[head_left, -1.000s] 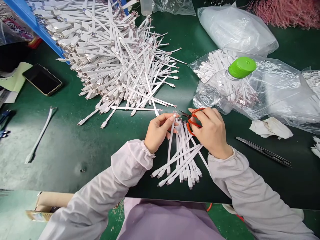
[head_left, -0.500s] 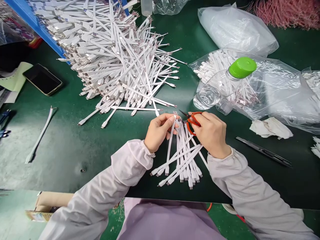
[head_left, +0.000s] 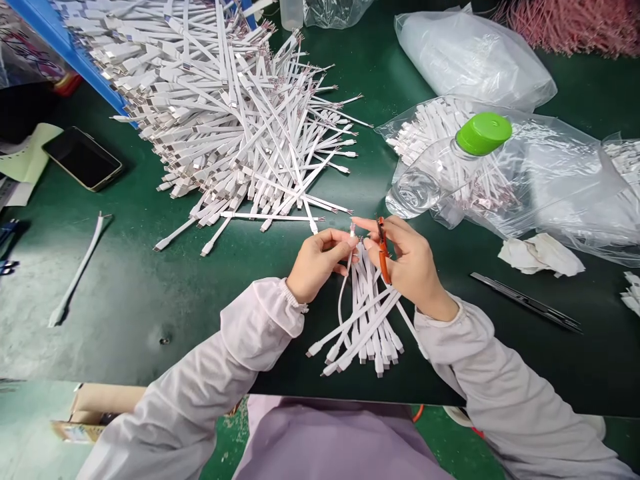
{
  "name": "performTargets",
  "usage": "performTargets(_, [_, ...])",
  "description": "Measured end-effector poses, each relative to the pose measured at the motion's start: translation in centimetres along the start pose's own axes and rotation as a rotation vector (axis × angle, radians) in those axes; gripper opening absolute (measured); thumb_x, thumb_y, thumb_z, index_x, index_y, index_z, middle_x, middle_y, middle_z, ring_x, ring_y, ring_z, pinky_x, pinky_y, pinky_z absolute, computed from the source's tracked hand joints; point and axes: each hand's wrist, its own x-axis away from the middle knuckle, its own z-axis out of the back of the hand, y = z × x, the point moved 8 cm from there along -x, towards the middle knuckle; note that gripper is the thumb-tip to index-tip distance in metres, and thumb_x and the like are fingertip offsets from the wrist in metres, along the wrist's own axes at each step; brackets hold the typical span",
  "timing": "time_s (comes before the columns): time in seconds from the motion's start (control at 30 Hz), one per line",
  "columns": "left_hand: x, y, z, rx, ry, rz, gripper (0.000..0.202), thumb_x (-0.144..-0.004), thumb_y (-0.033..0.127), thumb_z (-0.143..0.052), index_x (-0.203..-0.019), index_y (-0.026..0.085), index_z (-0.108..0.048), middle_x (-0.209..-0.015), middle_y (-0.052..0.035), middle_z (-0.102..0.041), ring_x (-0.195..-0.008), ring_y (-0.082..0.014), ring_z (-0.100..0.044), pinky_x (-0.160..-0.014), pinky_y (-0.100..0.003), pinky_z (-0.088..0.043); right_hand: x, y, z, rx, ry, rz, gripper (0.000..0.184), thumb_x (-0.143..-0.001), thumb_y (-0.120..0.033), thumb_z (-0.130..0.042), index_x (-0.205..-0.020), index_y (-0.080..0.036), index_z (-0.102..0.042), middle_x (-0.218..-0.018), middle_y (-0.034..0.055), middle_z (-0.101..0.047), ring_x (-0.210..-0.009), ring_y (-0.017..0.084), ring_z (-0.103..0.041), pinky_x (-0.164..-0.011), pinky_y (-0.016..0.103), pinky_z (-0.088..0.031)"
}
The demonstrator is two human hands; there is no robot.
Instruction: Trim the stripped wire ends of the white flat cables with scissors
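Note:
Between thumb and fingers, my left hand point(head_left: 320, 261) pinches a short white cable point(head_left: 342, 300) close to its stripped upper end, where thin wire ends stick up. My right hand point(head_left: 411, 263) holds small scissors point(head_left: 384, 257) with orange handles, hooked in the palm and fingers. Its index finger reaches toward the wire ends, and its thumb is beside the cable. The scissors' blades are mostly hidden. Below both hands lies a fanned bunch of white cables point(head_left: 373, 320), plugs toward me.
A large heap of white cables point(head_left: 225, 127) rests against a blue bin point(head_left: 75, 57). To the right stand a green-capped bottle point(head_left: 445, 163), plastic bags point(head_left: 475, 57), crumpled tissue point(head_left: 543, 255) and a slim dark tool point(head_left: 525, 301). A phone point(head_left: 83, 159) and one loose cable point(head_left: 80, 273) lie left.
My right hand has come left to the cable end, and the scissors have turned from pointing left to upright in its grip. The held cable now bows and has shifted slightly.

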Motion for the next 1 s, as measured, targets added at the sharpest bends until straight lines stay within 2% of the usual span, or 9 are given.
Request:
performTargets(0.2, [0.0,0.0,0.0,0.001,0.004,-0.015,0.027,-0.075,0.034,-0.072,-0.074,0.013,-0.056,-0.066,0.0011,-0.057,-0.059,-0.0070,-0.055,-0.051,-0.017,-0.050,0.0,0.1,0.1,0.033,0.022,0.027,0.023,-0.081,-0.021,-0.056,-0.100,-0.021,-0.070,-0.075,0.0006,-0.051,-0.067,0.014,-0.051,-0.062,0.027,-0.044])
performTargets(0.37, [-0.1,0.0,0.1,-0.031,0.013,-0.045,0.023,-0.076,0.033,-0.070,-0.073,0.014,-0.058,-0.067,0.0004,-0.058,-0.063,-0.0088,-0.057,-0.053,-0.018,-0.051,0.4,-0.4,1.1,0.090,0.145,0.058,0.018,-0.085,-0.019,-0.054,-0.094,-0.021,-0.069,-0.074,0.0020,-0.055,-0.065,0.015,-0.052,-0.062,0.029,-0.045])
performTargets(0.43, [-0.4,1.1,0.4,-0.173,-0.003,-0.110,0.018,-0.079,0.032,-0.066,-0.077,0.014,-0.064,-0.075,-0.0019,-0.062,-0.063,-0.0092,-0.058,-0.054,-0.019,-0.050,0.9,-1.3,1.2,0.115,0.173,0.134,0.019,-0.083,-0.015,-0.054,-0.095,-0.020,-0.068,-0.079,0.0042,-0.059,-0.071,0.017,-0.055,-0.066,0.031,-0.047])
performTargets(0.5, [-0.5,3.2,1.6,-0.426,0.034,-0.228,0.017,-0.082,0.029,-0.061,-0.085,0.015,-0.070,-0.088,-0.0045,-0.066,-0.056,-0.0073,-0.056,-0.055,-0.021,-0.049,1.5,-2.6,0.0,0.083,0.072,0.264,0.025,-0.079,-0.009,-0.054,-0.099,-0.020,-0.065,-0.083,0.0054,-0.062,-0.077,0.019,-0.057,-0.071,0.033,-0.048])
performTargets(0.57, [-0.3,6.0,4.0,-0.692,0.180,-0.352,0.020,-0.084,0.025,-0.057,-0.093,0.017,-0.073,-0.099,-0.0057,-0.067,-0.051,-0.0057,-0.054,-0.062,-0.023,-0.050,2.3,-3.6,-2.1,0.025,-0.136,0.381,0.029,-0.077,-0.005,-0.050,-0.099,-0.020,-0.062,-0.085,0.0053,-0.064,-0.081,0.019,-0.057,-0.073,0.035,-0.049])
performTargets(0.63, [0.1,8.3,6.4,-0.900,0.321,-0.412,0.024,-0.083,0.022,-0.055,-0.098,0.019,-0.074,-0.099,-0.0061,-0.068,-0.056,-0.0090,-0.057,-0.069,-0.026,-0.050,3.2,-4.0,-3.8,0.005,-0.308,0.441,0.024,-0.078,-0.004,-0.045,-0.090,-0.019,-0.060,-0.079,0.0043,-0.063,-0.077,0.018,-0.055,-0.071,0.034,-0.049])
performTargets(0.77, [0.3,11.1,9.1,-1.203,0.469,-0.504,0.023,-0.081,0.017,-0.054,-0.092,0.019,-0.074,-0.091,-0.0067,-0.070,-0.075,-0.0180,-0.062,-0.079,-0.031,-0.048,3.5,-3.1,-4.5,0.080,-0.369,0.464,0.019,-0.083,-0.006,-0.043,-0.071,-0.019,-0.051,-0.063,0.0006,-0.053,-0.062,0.015,-0.045,-0.060,0.029,-0.042])
performTargets(0.9, [-1.6,11.0,8.4,-1.405,0.454,-0.460,0.018,-0.084,0.019,-0.055,-0.089,0.015,-0.072,-0.088,-0.0102,-0.069,-0.082,-0.0231,-0.063,-0.083,-0.034,-0.046,3.4,-1.9,-3.7,0.150,-0.337,0.466,0.018,-0.082,-0.006,-0.046,-0.070,-0.019,-0.050,-0.060,-0.0011,-0.049,-0.060,0.014,-0.041,-0.059,0.027,-0.039])
performTargets(1.0, [-3.0,10.5,6.6,-1.594,0.470,-0.387,0.030,-0.085,0.031,-0.061,-0.105,0.010,-0.064,-0.105,-0.0177,-0.062,-0.088,-0.0266,-0.063,-0.082,-0.036,-0.046,3.6,-1.5,-3.6,0.179,-0.337,0.461,0.016,-0.081,-0.006,-0.047,-0.073,-0.019,-0.052,-0.062,-0.0004,-0.051,-0.062,0.014,-0.042,-0.062,0.028,-0.039])
